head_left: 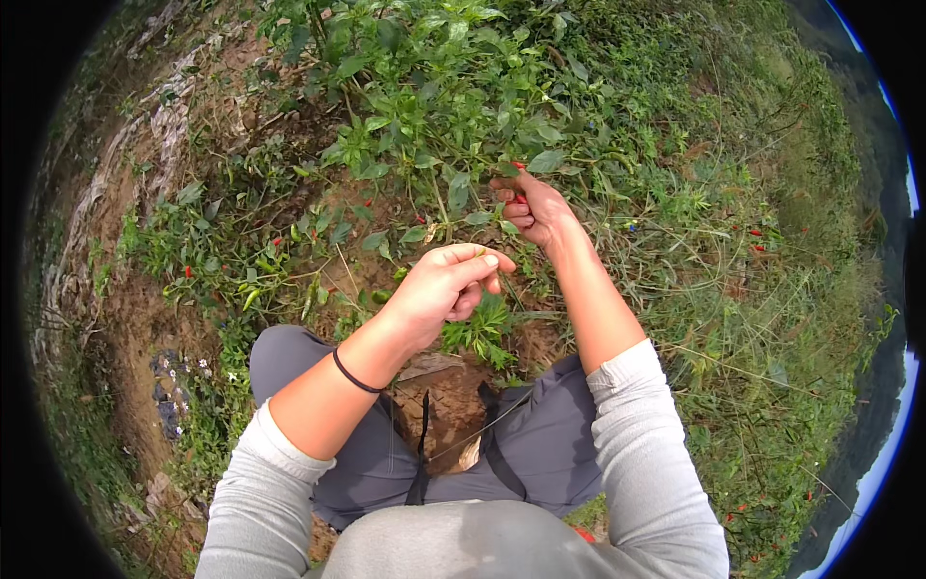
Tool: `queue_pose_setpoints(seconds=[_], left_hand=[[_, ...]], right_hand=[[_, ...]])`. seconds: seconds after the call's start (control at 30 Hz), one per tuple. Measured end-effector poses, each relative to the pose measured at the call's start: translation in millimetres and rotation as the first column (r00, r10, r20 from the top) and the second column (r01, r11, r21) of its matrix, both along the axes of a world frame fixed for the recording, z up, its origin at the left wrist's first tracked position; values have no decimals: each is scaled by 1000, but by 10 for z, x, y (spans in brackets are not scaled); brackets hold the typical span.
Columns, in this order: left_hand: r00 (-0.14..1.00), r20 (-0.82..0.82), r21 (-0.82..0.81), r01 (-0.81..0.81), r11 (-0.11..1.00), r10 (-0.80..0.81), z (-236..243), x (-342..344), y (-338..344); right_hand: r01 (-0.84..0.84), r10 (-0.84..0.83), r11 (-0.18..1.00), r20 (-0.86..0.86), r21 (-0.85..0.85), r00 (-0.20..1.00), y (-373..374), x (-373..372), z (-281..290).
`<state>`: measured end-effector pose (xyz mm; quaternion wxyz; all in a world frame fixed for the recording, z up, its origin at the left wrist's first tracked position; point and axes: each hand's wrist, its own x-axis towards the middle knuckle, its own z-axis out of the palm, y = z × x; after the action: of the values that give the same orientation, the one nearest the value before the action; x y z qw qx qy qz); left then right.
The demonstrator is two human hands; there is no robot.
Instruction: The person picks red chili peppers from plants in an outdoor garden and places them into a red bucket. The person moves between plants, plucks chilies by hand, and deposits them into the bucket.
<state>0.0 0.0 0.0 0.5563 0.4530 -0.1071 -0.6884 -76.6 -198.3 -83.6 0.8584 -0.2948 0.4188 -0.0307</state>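
the pepper plant (434,87) spreads ahead of you, past both hands, its stems running up and away. your right hand (532,207) is in its lower leaves, fingers curled shut on small red chillies (520,167). your left hand (446,288) hangs nearer you, fingertips pinched together; whether it holds anything, you cannot tell.

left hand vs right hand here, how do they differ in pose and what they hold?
The left hand is curled loosely above the lap, thumb on fingertips, clear of the leafy green chilli plant; the right hand reaches further out into its leaves. The right hand grips small red chillies; nothing shows in the left hand. Only the left wrist wears a thin black band. Both arms are bare, with grey sleeves pushed up.
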Motion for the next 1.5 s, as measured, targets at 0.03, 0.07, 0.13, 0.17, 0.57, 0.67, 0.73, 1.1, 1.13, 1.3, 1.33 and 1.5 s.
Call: queue_pose_setpoints(seconds=[0.03, 0.07, 0.13, 0.17, 0.57, 0.67, 0.73, 1.1, 1.13, 1.3, 1.33, 1.5], left_hand=[[1000, 3, 2, -7, 1000, 7, -6, 11, 8], [1000, 6, 3, -14, 1000, 14, -4, 22, 16], [999, -1, 3, -32, 999, 32, 7, 17, 38], [999, -5, 3, -40, 999, 40, 11, 19, 51], [784, -158, -92, -617, 781, 600, 72, 945, 200], [789, -183, -75, -606, 792, 587, 24, 971, 242], [800, -199, -89, -590, 802, 567, 8, 934, 233], [799, -219, -86, -588, 804, 561, 2, 998, 283], [801, -189, -87, -590, 803, 568, 11, 1010, 297], [768, -219, -89, -630, 771, 602, -14, 1169, 409], [757, -223, -86, -643, 761, 614, -22, 1202, 442], [753, -259, -103, -644, 758, 605, -82, 1237, 336]], right_hand=[[-20, 19, 1000, 32, 23, 999, 24, 48, 9], [-41, 38, 998, 65, 46, 997, 43, 82, 25], [1, -12, 997, 132, 83, 991, 91, 133, 73], [22, -38, 994, 164, 103, 986, 118, 152, 100], [133, -124, 990, 177, -42, 976, 34, 156, -12], [42, -68, 997, 533, 61, 843, -160, -142, 150], [-15, 66, 993, 431, -121, 900, -339, -412, 283], [-910, -32, -269, -942, -315, 335, -65, -239, -661], [-943, -90, -253, -965, -215, 244, -24, -171, -757], [-946, 32, -82, -949, -314, 313, -36, -193, -1031], [-936, 107, -13, -931, -353, 349, 17, -214, -972], [-755, 6, -164, -766, -635, 643, -54, -476, -1012]])
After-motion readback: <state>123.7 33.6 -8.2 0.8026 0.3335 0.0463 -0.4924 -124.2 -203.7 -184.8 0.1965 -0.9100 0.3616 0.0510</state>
